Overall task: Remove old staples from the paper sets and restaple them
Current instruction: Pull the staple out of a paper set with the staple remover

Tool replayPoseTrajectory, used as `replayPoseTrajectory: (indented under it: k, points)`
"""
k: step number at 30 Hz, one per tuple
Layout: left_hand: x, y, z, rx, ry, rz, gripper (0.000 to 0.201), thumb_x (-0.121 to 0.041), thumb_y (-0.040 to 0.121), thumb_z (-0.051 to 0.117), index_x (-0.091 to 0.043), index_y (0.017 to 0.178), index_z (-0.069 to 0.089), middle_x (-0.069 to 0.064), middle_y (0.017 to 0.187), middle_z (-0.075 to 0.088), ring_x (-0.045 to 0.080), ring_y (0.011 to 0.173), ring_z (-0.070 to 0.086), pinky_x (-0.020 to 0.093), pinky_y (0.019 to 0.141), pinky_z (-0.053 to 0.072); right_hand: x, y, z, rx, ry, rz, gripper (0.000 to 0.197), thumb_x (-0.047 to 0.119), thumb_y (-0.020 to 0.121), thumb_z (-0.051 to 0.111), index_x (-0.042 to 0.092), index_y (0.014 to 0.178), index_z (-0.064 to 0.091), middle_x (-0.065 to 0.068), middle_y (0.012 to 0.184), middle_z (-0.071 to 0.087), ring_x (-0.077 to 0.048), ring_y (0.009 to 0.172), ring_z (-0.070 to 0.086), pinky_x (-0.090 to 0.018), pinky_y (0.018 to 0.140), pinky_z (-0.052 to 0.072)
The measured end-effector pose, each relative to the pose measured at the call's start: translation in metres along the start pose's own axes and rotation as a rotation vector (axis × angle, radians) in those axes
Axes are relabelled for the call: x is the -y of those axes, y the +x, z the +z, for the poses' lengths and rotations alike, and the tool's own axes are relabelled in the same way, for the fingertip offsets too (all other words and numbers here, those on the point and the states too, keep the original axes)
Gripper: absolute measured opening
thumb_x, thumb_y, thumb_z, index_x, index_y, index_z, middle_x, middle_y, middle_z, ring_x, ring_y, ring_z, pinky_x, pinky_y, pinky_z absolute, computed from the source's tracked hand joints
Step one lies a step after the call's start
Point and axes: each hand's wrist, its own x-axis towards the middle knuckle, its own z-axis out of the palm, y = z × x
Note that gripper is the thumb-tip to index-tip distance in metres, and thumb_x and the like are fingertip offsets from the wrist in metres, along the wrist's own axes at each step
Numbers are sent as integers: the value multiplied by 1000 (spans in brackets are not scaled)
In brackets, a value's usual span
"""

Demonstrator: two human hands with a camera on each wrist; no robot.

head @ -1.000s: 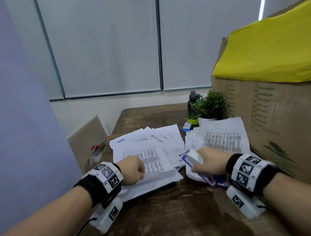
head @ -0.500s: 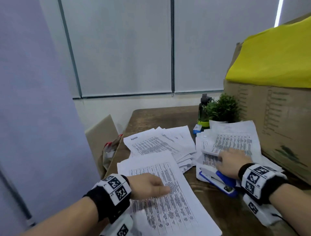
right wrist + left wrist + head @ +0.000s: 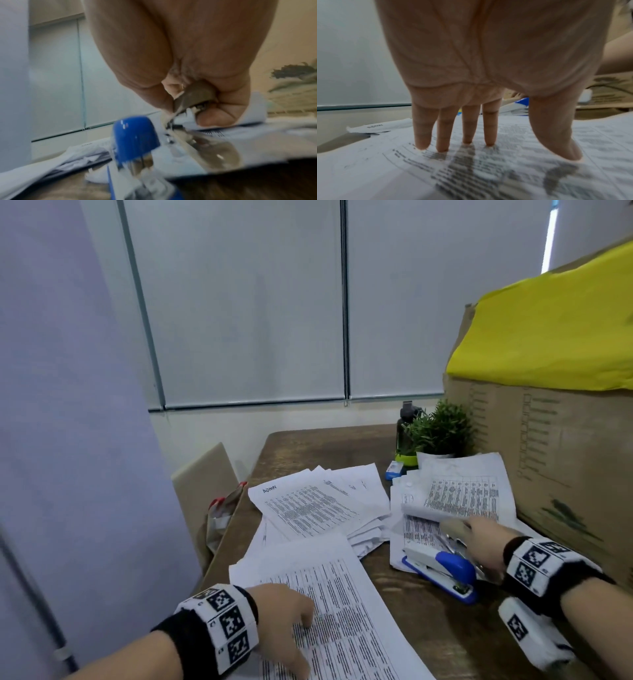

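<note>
Head and wrist views, as I read them from the remote station. Legible writing is scarce: the fanned stack of sheets (image 3: 318,505) at centre carries a blue heading that I cannot read with certainty, and its table text is too small; the cardboard box (image 3: 555,460) at 2 o'clock bears rows of printed checkboxes and a dark green mark low on its side, wording unreadable. My left hand (image 3: 284,621) lies at 7 o'clock on the near paper set (image 3: 342,604); in the left wrist view its fingers (image 3: 443,132) are straight and slightly apart, tips pressing the printed page, thumb spread to the side. My right hand (image 3: 486,546) sits at 4 o'clock on the right-hand paper pile (image 3: 462,498); in the right wrist view thumb and fingers are curled around a metal staple remover (image 3: 193,97), whose toothed end points down at the sheets. The blue-and-white stapler (image 3: 442,570) lies on the wooden table (image 3: 325,446) just beside that hand, toward 5 o'clock, partly on the pile's edge. A yellow cloth (image 3: 548,337) covers the top of the box, contents hidden. At 1 o'clock stand a small potted plant (image 3: 438,433), a dark bottle (image 3: 406,422) behind it, and a small blue box (image 3: 394,469) near the papers.
</note>
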Motion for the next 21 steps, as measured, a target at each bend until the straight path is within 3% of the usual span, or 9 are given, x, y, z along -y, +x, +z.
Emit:
replayPoseTrajectory:
  k: [2,3,4,7,11,14,17,19,21]
  points:
    - [1,-3,1,-59,-11,11,55,-58,81,70,-25,123,58,2,122,57,24,112,55,34,91,46,9,-7,-14,-97,104,-22,8,22,94,45,26,88,47,-10,104,64,-27,84,60,-33,72,48]
    - [2,-5,2,-108,-43,11,53,-57,80,72,-26,121,60,-1,120,58,22,111,55,32,91,45,17,-13,-24,-145,174,-46,8,18,93,46,21,100,50,-13,106,64,-29,85,60,-32,70,46]
    - [4,-7,2,-154,-84,3,55,-56,79,73,-26,123,59,-2,122,57,21,113,54,32,94,45,26,-19,-33,-189,239,-76,23,16,92,48,16,115,49,-15,107,63,-30,84,60,-31,67,46]
    - [14,-7,8,-228,-30,-44,77,-56,79,72,-22,141,43,1,149,37,25,134,37,41,111,35,54,-42,-50,-210,432,-199,45,15,90,50,19,134,42,-12,99,64,-26,70,63,-29,54,46]
    - [25,-11,17,-163,-73,-85,88,-58,80,70,-23,150,30,2,151,37,25,137,38,36,113,31,93,-70,-36,-13,278,-376,48,23,93,51,20,140,40,-5,114,61,-17,83,60,-26,67,46]
    - [29,-11,22,-140,-88,-44,92,-60,77,73,-27,150,29,2,151,38,25,136,40,38,113,33,118,-81,3,136,138,-457,35,27,95,47,20,130,45,-5,118,62,-18,89,57,-25,73,43]
    - [35,-12,28,-147,-54,-54,98,-63,77,70,-18,152,25,4,160,21,27,145,24,43,119,25,136,-86,39,231,118,-478,28,26,97,43,17,122,49,-6,109,64,-22,91,62,-30,76,49]
    - [40,-15,33,-157,29,-97,108,-69,77,65,-9,153,20,9,162,12,29,148,13,45,122,15,144,-87,52,270,65,-502,36,30,98,43,18,131,44,-7,112,64,-23,96,62,-30,80,49]
    - [44,-17,37,-156,80,-131,114,-76,76,60,-3,153,18,12,162,13,29,149,12,46,122,7,151,-89,56,318,-4,-535,45,34,99,43,19,141,34,-6,118,62,-20,91,58,-28,78,47]
